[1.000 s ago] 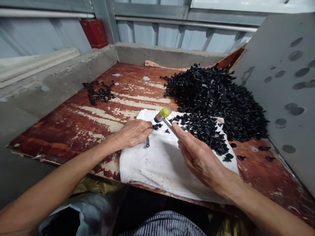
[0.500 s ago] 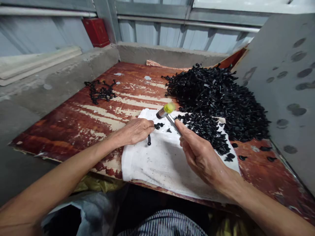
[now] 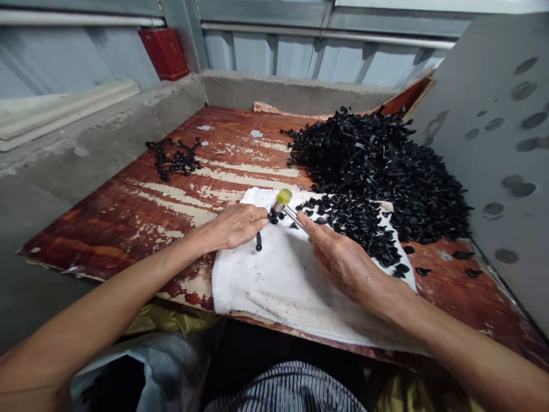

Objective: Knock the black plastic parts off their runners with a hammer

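Here we are over the cloth (image 3: 266, 286), and it's close quarters! Our left hand (image 3: 238, 225) is pinched closed on a black strip (image 3: 258, 241) at the cloth's left side, one end poking out below. Our right hand (image 3: 343, 257) wraps the handle of the hammer (image 3: 282, 200), its yellow face up, its head right beside our left fingertips and over some black knobs (image 3: 274, 220); whether it touches them, we cannot tell. There's the danger: a blow slightly off line could catch a fingertip, because head and fingers sit so near each other. Pinch too loosely and the strip could twist or spring away across the cloth. The cloth looks soft and loose, so it could bunch or slide on the bench (image 3: 167, 214) and spoil our aim. Watch the loose pieces (image 3: 358, 226) on the cloth's right half: a wide swing could scatter them. And the heap (image 3: 377, 166), beyond the cloth's far right corner, could slump onto it if knocks shake the bench.
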### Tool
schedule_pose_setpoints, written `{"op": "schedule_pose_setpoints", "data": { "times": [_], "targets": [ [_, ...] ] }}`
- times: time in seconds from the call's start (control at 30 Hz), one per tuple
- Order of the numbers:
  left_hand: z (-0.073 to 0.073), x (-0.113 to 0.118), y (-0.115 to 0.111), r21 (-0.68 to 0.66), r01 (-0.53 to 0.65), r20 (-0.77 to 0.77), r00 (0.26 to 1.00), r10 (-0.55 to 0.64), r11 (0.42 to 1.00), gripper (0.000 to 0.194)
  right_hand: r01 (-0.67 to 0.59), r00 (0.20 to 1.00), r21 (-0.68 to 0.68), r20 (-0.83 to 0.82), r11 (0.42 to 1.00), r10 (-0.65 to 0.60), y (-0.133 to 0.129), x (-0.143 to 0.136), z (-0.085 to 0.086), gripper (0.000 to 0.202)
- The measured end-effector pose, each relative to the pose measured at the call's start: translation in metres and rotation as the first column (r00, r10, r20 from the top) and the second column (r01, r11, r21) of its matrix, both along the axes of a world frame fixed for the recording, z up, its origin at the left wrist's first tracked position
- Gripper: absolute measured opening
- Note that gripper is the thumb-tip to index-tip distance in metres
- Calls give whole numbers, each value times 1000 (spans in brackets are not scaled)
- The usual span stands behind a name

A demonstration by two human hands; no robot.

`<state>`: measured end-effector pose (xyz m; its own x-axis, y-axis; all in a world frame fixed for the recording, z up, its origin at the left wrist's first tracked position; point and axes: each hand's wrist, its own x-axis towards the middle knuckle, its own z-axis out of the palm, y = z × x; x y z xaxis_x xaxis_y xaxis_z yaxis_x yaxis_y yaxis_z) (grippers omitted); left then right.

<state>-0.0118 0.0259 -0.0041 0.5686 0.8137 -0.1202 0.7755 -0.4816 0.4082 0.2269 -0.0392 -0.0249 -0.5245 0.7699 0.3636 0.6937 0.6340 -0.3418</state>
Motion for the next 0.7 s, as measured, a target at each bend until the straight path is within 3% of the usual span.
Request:
{"op": "schedule_pose_setpoints", "data": {
  "times": [0.13,0.27,0.4,0.53,0.7],
  "targets": [
    [1,0,0,-24,-19,14,1000,19,1000,29,33,994,26,-106,999,-30,0,1,0,65],
    [0,1,0,-17,-2,-2,1000,2,1000,30,-2,1000,-12,-26,1000,1,3,2,-1,69],
    [-3,0,0,14,25,-26,999,-25,1000,31,48,995,30,-89,998,-46,5,3,-3,65],
    [-5,0,1,27,44,-27,999,-43,999,31,-8,1000,19,8,1000,8,4,3,-4,65],
    [-7,0,2,28,39,-61,997,-37,999,31,20,999,28,-28,999,-19,2,5,-6,65]
  ]
}}
